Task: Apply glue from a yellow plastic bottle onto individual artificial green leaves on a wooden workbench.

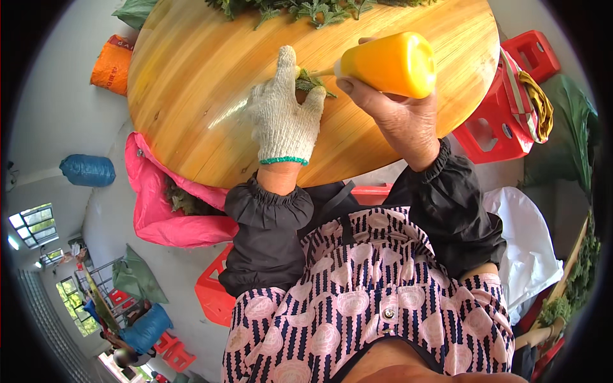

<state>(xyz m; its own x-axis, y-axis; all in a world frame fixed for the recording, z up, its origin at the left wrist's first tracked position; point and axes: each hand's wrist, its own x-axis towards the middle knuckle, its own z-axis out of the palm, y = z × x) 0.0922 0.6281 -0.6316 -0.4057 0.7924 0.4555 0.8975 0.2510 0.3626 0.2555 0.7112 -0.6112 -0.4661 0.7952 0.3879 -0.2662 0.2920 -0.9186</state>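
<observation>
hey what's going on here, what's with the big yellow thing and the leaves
A person stands at a round wooden table. Their gloved left hand presses a small green leafy sprig against the tabletop. Their bare right hand grips a tool with a thick yellow handle, its narrow front end pointing at the sprig right beside the gloved fingers. A heap of similar greens lies along the far edge of the table. A pink bag with more plant matter sits below the table's left side, and red plastic stools stand to the right.

Two hands (284,115), one yellow-handled knife (386,62), one round table (191,96).
</observation>
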